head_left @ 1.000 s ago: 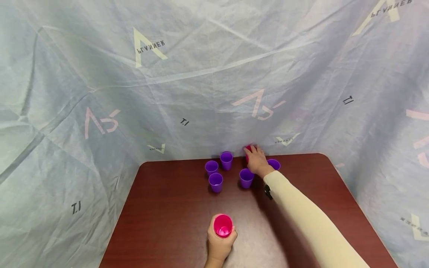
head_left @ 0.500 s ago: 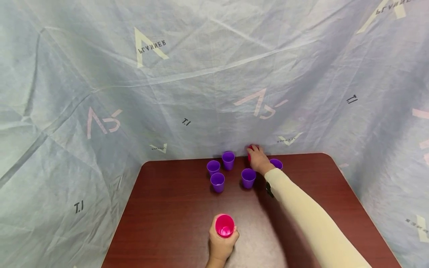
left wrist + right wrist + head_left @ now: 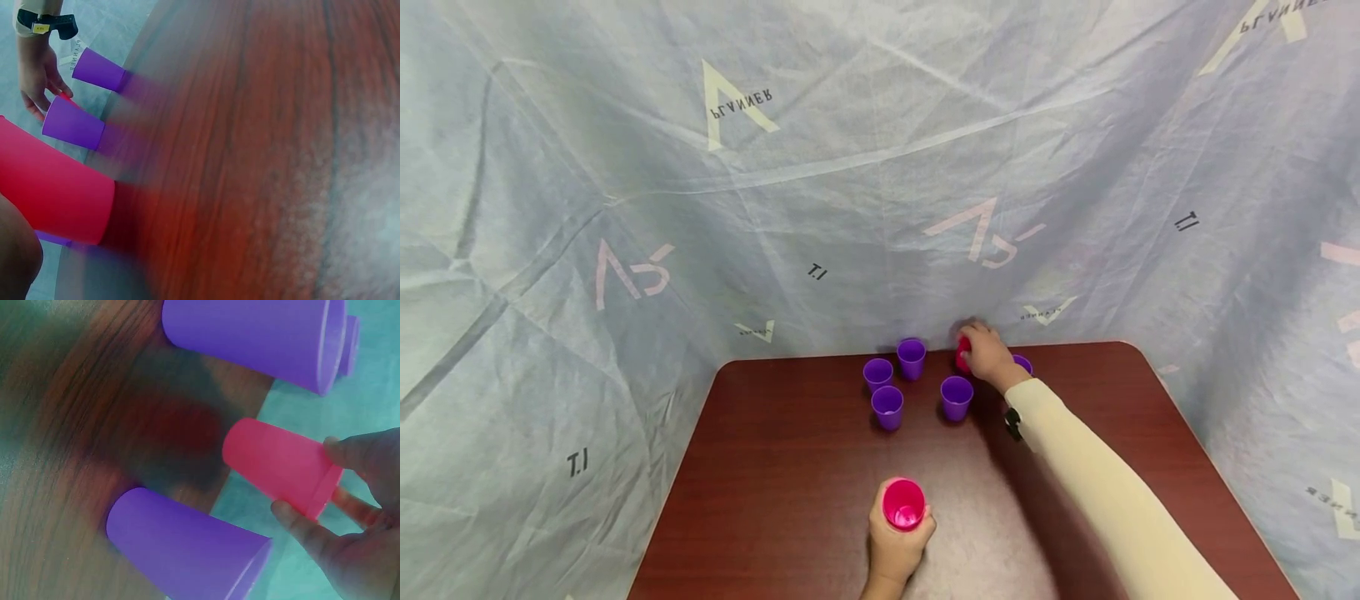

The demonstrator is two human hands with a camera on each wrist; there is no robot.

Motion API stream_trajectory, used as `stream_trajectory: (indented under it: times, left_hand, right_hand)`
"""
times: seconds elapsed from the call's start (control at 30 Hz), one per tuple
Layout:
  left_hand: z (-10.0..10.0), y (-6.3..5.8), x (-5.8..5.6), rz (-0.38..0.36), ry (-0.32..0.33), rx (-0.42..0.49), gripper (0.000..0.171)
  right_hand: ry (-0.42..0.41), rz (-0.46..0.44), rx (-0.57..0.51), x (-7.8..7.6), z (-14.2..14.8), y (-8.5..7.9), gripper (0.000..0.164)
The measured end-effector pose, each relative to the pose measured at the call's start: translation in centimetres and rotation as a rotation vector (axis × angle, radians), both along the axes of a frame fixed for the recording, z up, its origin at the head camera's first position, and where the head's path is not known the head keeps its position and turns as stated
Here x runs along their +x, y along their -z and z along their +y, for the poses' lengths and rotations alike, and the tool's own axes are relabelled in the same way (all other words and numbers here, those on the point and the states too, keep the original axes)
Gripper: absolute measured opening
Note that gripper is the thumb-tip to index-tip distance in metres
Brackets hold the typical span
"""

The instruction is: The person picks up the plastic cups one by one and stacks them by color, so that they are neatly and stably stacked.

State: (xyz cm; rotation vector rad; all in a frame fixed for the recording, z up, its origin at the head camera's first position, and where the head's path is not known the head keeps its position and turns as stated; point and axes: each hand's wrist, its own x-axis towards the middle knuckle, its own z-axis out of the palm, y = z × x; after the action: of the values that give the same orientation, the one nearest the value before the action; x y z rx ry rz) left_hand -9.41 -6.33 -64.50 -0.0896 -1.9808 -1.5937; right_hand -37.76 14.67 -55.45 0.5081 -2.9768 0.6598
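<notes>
My left hand (image 3: pixel 898 557) grips a pink plastic cup (image 3: pixel 904 504) upright near the front of the table, its mouth facing up. In the left wrist view that cup (image 3: pixel 56 181) fills the lower left, beside part of my left hand (image 3: pixel 17 256). My right hand (image 3: pixel 988 357) reaches to the back edge and holds a second pink cup (image 3: pixel 962 355). The right wrist view shows the thumb and fingers of my right hand (image 3: pixel 359 519) around this cup's rim (image 3: pixel 281 465). Whether its base touches the table I cannot tell.
Three purple cups (image 3: pixel 887 408) stand upright left of the far pink cup. Another purple cup (image 3: pixel 957 398) stands in front of it, and one more (image 3: pixel 1022 364) is partly hidden behind my right wrist. Grey printed sheeting (image 3: pixel 880 250) hangs around the brown table (image 3: pixel 760 483).
My right hand has shifted slightly right, and its fingers have moved on the far pink cup, so more of that cup shows. My left hand keeps its hold on the near pink cup.
</notes>
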Motion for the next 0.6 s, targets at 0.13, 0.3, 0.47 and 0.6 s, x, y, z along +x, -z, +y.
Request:
stream_trajectory:
  times: [0.13, 0.3, 0.47, 0.6]
  left_hand:
    - [0.0, 0.1, 0.0, -0.022, -0.003, -0.004, 0.058]
    - [0.0, 0.1, 0.0, -0.025, -0.003, -0.013, 0.059]
    - [0.0, 0.0, 0.1, -0.020, 0.007, -0.001, 0.059]
    - [0.1, 0.0, 0.1, -0.020, 0.018, 0.017, 0.058]
  right_hand:
    - [0.001, 0.044, -0.054, 0.9, 0.3, -0.7, 0.045]
    - [0.024, 0.089, -0.148, 1.8, 0.4, -2.0, 0.048]
    - [0.047, 0.096, -0.215, 2.6, 0.4, -2.9, 0.053]
    - [0.055, 0.118, -0.257, 3.6, 0.4, -3.7, 0.051]
